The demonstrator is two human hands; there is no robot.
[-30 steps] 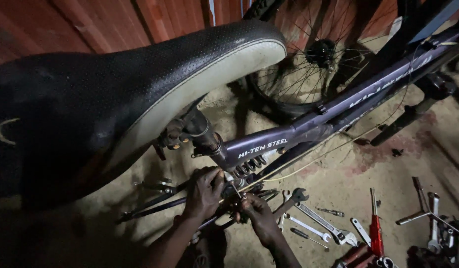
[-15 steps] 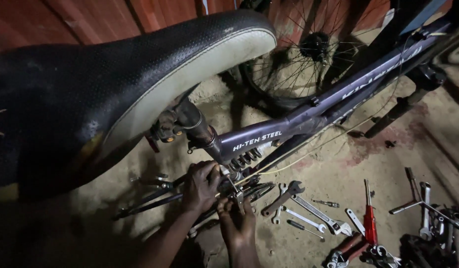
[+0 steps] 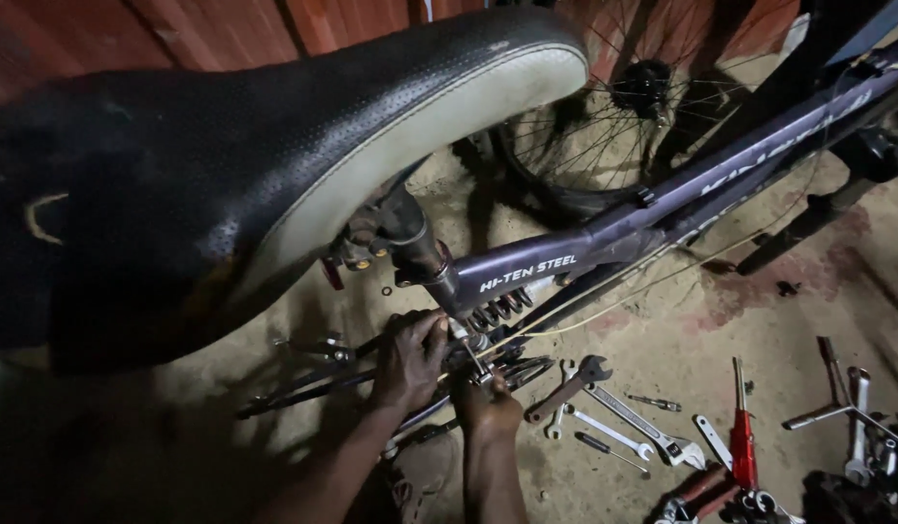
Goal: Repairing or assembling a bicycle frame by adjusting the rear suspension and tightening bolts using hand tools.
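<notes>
I look down past a large black bicycle saddle (image 3: 226, 165) at a dark purple bike frame (image 3: 604, 243). My left hand (image 3: 408, 359) grips the frame parts just below the coil spring (image 3: 493, 312) of the rear shock. My right hand (image 3: 486, 406) is closed around the small metal fitting and thin cable end under the spring, right beside my left hand. What exactly sits inside the right fingers is hidden. A pale cable (image 3: 643, 286) runs from there along the frame.
A spoked wheel (image 3: 604, 126) stands behind the frame against a reddish wall. Wrenches (image 3: 614, 408), a red-handled screwdriver (image 3: 741, 437) and several other tools lie on the dirt floor to the right. Dark frame stays (image 3: 313, 383) stretch out to the left.
The view has shifted slightly. My right hand has moved in under the spring, closer to my left hand, which stays on the frame.
</notes>
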